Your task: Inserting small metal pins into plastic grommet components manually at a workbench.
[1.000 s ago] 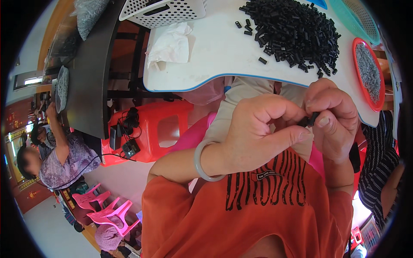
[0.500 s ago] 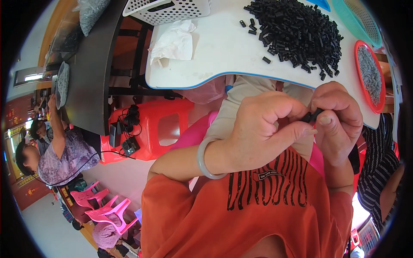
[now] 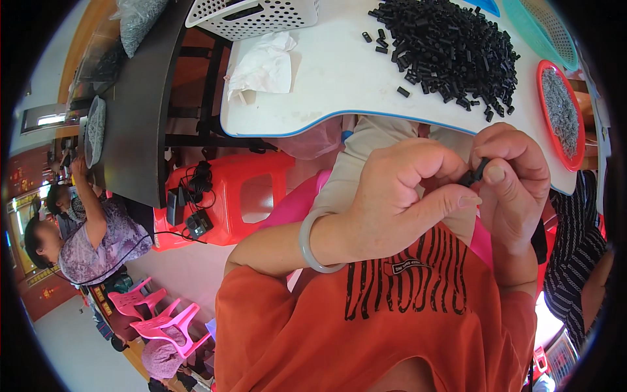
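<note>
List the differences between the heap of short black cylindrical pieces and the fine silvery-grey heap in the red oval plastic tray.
The heap of short black cylindrical pieces lies loose on the white table; the fine silvery-grey heap sits inside the red oval plastic tray. The black heap spreads wider than the grey one. The black pieces look chunkier than the grey ones. Both heaps hold many small pieces.

The small black piece point(image 3: 480, 171) is partly covered by the bare left hand point(image 3: 405, 199) and bare right hand point(image 3: 516, 173), its full shape hidden; the white perforated plastic basket point(image 3: 282, 21) is cut off by the top edge; the grey bits point(image 3: 560, 108) in the red oval plastic tray point(image 3: 573, 163) are too small to tell apart.
</note>
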`<state>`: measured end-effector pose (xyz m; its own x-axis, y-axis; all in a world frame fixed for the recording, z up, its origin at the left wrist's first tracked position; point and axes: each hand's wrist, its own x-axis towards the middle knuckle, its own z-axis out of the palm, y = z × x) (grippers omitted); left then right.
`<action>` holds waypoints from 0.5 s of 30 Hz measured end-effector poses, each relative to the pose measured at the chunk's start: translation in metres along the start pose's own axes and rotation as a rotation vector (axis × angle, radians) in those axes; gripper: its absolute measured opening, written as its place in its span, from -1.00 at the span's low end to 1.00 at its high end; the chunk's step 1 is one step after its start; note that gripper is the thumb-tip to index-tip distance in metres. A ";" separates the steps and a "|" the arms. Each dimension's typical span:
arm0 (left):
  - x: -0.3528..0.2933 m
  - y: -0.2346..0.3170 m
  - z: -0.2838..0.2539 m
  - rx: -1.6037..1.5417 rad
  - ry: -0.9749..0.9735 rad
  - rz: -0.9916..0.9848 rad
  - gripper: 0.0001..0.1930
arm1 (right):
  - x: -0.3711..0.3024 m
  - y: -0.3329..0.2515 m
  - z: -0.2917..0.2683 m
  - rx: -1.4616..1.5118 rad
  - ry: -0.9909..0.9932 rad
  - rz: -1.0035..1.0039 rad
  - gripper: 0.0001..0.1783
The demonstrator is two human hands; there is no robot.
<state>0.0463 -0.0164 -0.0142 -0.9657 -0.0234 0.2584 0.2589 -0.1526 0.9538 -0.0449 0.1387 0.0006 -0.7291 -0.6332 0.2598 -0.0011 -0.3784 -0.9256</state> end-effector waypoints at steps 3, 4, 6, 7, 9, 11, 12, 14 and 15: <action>0.000 0.000 0.000 0.063 0.023 0.017 -0.90 | 0.000 -0.002 0.001 -0.075 0.003 -0.006 -0.86; 0.001 0.001 0.000 0.116 0.026 0.061 -0.91 | -0.001 -0.002 0.000 -0.098 -0.015 -0.026 -0.86; 0.002 0.001 0.000 0.172 0.034 0.100 -0.91 | -0.001 -0.001 -0.001 -0.116 -0.034 -0.041 -0.86; 0.003 0.001 0.002 0.186 0.060 0.104 -0.90 | -0.001 -0.002 -0.002 -0.144 -0.037 -0.043 -0.85; 0.002 0.002 0.003 0.200 0.088 0.112 -0.90 | -0.002 -0.003 -0.003 -0.174 -0.043 -0.047 -0.85; 0.002 0.004 0.004 0.237 0.097 0.119 -0.90 | -0.001 -0.002 -0.004 -0.337 -0.062 -0.177 -0.82; 0.002 0.004 0.004 0.237 0.097 0.119 -0.90 | -0.002 -0.003 -0.003 -0.338 -0.062 -0.177 -0.82; 0.001 0.005 0.003 0.246 0.083 0.120 -0.90 | -0.003 -0.006 -0.001 -0.352 -0.055 -0.160 -0.82; 0.001 0.004 0.004 0.247 0.084 0.120 -0.90 | -0.003 -0.007 -0.001 -0.351 -0.056 -0.160 -0.82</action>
<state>0.0470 -0.0132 -0.0092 -0.9233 -0.1101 0.3681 0.3579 0.1016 0.9282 -0.0440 0.1440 0.0061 -0.6621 -0.6244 0.4145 -0.3532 -0.2279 -0.9074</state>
